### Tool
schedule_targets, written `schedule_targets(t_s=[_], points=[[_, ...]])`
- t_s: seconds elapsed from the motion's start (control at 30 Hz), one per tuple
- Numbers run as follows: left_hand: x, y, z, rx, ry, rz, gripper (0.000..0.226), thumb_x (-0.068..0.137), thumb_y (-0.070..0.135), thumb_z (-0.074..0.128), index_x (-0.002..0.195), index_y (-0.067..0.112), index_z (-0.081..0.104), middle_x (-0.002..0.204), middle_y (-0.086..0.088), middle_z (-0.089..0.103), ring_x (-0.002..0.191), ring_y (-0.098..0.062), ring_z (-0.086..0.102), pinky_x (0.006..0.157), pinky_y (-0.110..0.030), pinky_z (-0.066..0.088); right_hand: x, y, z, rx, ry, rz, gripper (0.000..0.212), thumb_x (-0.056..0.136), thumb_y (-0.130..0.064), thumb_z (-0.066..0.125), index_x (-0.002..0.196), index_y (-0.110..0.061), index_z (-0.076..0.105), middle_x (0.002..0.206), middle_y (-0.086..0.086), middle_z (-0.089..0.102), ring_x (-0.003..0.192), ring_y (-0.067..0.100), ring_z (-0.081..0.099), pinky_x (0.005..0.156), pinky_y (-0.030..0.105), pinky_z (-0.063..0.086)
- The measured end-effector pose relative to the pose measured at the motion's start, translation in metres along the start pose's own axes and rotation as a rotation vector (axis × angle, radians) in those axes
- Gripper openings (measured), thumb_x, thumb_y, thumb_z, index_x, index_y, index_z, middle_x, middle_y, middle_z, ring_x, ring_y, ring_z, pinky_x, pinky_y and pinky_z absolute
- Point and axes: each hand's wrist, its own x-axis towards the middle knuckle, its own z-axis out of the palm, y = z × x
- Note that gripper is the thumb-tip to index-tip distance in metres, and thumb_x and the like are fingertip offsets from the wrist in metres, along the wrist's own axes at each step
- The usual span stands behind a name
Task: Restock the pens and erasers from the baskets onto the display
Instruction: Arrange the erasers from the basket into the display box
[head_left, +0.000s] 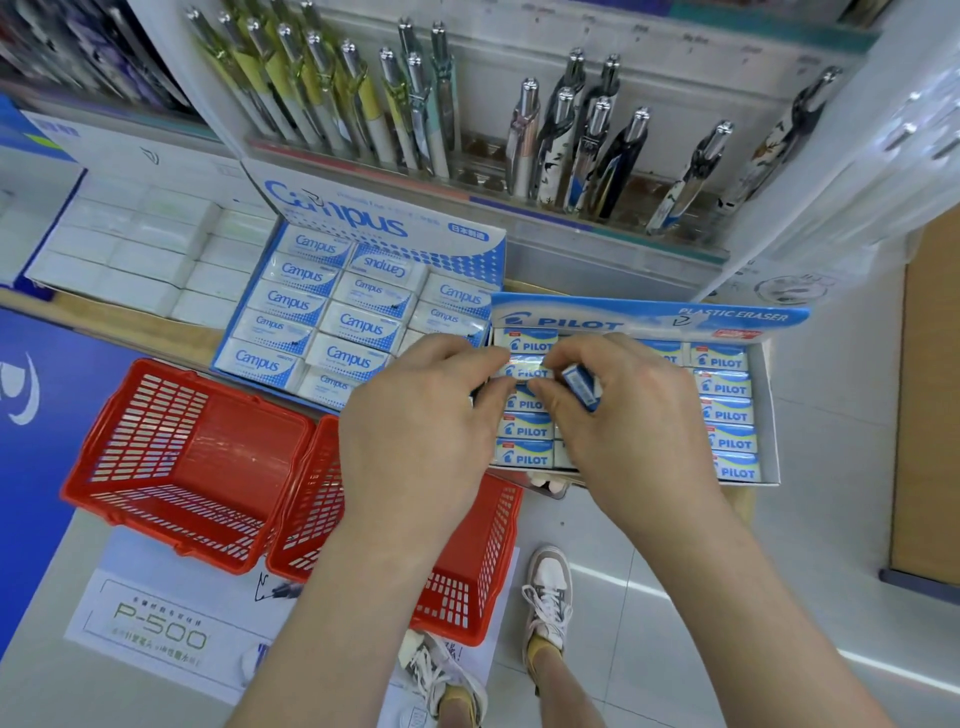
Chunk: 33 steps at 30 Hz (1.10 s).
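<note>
Both hands hover over the Pilot eraser box (771, 415), which holds rows of blue-and-white erasers. My left hand (421, 415) pinches the left end of a Pilot eraser (525, 371) lying in the box's left column. My right hand (623, 415) touches the same eraser's right end with its fingertips and holds a second eraser (582, 385) tilted against its fingers. To the left stands the Campus eraser box (291, 208) with its wrapped erasers. Pens (587, 150) stand upright in the rack behind.
Two red baskets stand below the shelf edge: the left basket (130, 457) looks empty, the right basket (488, 551) is partly hidden by my left forearm. White eraser boxes (130, 249) lie at left. My feet (548, 592) stand on the tiled floor.
</note>
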Motion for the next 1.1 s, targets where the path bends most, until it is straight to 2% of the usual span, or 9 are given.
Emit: schedule_targets(t_s=[0.2, 0.3, 0.4, 0.5, 0.63, 0.73, 0.83, 1.03, 1.1], points=[[0.000, 0.002, 0.001, 0.030, -0.005, -0.012, 0.020, 0.079, 0.033, 0.066, 0.097, 0.028, 0.074, 0.091, 0.007, 0.067, 0.076, -0.017, 0.065, 0.060, -0.036, 0.054, 0.000, 0.001, -0.005, 0.058, -0.030, 0.026, 0.006, 0.082, -0.020, 0.070, 0.088, -0.018, 0.070, 0.085, -0.003, 0.068, 0.077, 0.013, 0.062, 0.069, 0.021, 0.043], [0.000, 0.004, -0.008, -0.064, -0.023, -0.106, 0.025, 0.079, 0.039, 0.066, 0.103, 0.033, 0.070, 0.095, 0.012, 0.065, 0.081, -0.005, 0.060, 0.071, -0.027, 0.051, -0.003, -0.004, -0.016, 0.319, 0.027, 0.182, 0.005, 0.087, -0.023, 0.068, 0.084, -0.025, 0.070, 0.080, -0.013, 0.068, 0.076, 0.004, 0.063, 0.068, 0.018, 0.048], [0.000, 0.013, -0.021, -0.593, -0.088, -0.324, 0.021, 0.089, 0.013, 0.060, 0.105, 0.026, 0.063, 0.093, 0.009, 0.065, 0.066, 0.003, 0.057, 0.059, -0.006, 0.042, -0.005, -0.014, -0.034, 0.779, -0.035, 0.423, 0.009, 0.086, -0.026, 0.069, 0.078, -0.022, 0.071, 0.061, -0.011, 0.064, 0.049, 0.003, 0.053, 0.050, 0.018, 0.042], [-0.005, 0.022, -0.030, -1.147, -0.223, -0.492, 0.034, 0.091, -0.008, 0.044, 0.107, 0.014, 0.063, 0.094, -0.004, 0.067, 0.063, -0.001, 0.057, 0.058, -0.014, 0.046, -0.010, -0.020, -0.044, 1.033, -0.263, 0.529, 0.014, 0.076, -0.027, 0.067, 0.090, -0.024, 0.072, 0.063, -0.001, 0.064, 0.045, 0.011, 0.035, 0.046, 0.021, 0.031], [-0.014, 0.028, -0.026, -1.367, -0.188, -0.457, 0.022, 0.089, 0.011, 0.046, 0.105, 0.015, 0.060, 0.113, -0.005, 0.068, 0.093, -0.017, 0.062, 0.083, -0.040, 0.053, -0.013, -0.035, -0.048, 1.042, -0.401, 0.483, 0.037, 0.068, -0.019, 0.082, 0.100, -0.021, 0.064, 0.074, 0.008, 0.072, 0.044, 0.007, 0.047, 0.046, 0.013, 0.039], [-0.019, 0.037, -0.022, -1.404, -0.175, -0.431, 0.016, 0.092, 0.015, 0.044, 0.104, 0.016, 0.055, 0.125, 0.001, 0.063, 0.111, -0.014, 0.059, 0.088, -0.041, 0.052, -0.016, -0.038, -0.044, 0.922, -0.371, 0.400, 0.052, 0.062, -0.024, 0.082, 0.108, -0.028, 0.057, 0.082, 0.005, 0.073, 0.069, 0.013, 0.069, 0.067, 0.031, 0.057], [-0.022, 0.040, -0.017, -1.359, -0.192, -0.392, 0.020, 0.094, 0.018, 0.042, 0.107, 0.020, 0.057, 0.129, 0.008, 0.061, 0.124, -0.017, 0.053, 0.104, -0.053, 0.039, -0.016, -0.040, -0.041, 0.791, -0.302, 0.285, 0.045, 0.069, -0.016, 0.085, 0.103, -0.030, 0.059, 0.086, 0.000, 0.072, 0.067, 0.012, 0.066, 0.067, 0.036, 0.057], [-0.016, 0.029, -0.023, -1.465, -0.214, -0.436, 0.031, 0.086, 0.013, 0.051, 0.116, 0.010, 0.061, 0.107, -0.009, 0.065, 0.099, -0.019, 0.063, 0.086, -0.033, 0.050, -0.013, -0.033, -0.044, 0.776, -0.230, 0.259, 0.021, 0.075, -0.019, 0.078, 0.093, -0.026, 0.070, 0.084, -0.008, 0.073, 0.069, 0.021, 0.067, 0.064, 0.033, 0.057], [-0.016, 0.025, -0.025, -1.395, -0.197, -0.416, 0.031, 0.081, 0.012, 0.059, 0.112, 0.013, 0.065, 0.101, -0.010, 0.067, 0.096, -0.020, 0.064, 0.089, -0.033, 0.052, -0.012, -0.031, -0.045, 0.815, -0.256, 0.268, 0.018, 0.077, -0.022, 0.077, 0.094, -0.023, 0.071, 0.088, -0.008, 0.073, 0.076, 0.018, 0.068, 0.068, 0.026, 0.056]])
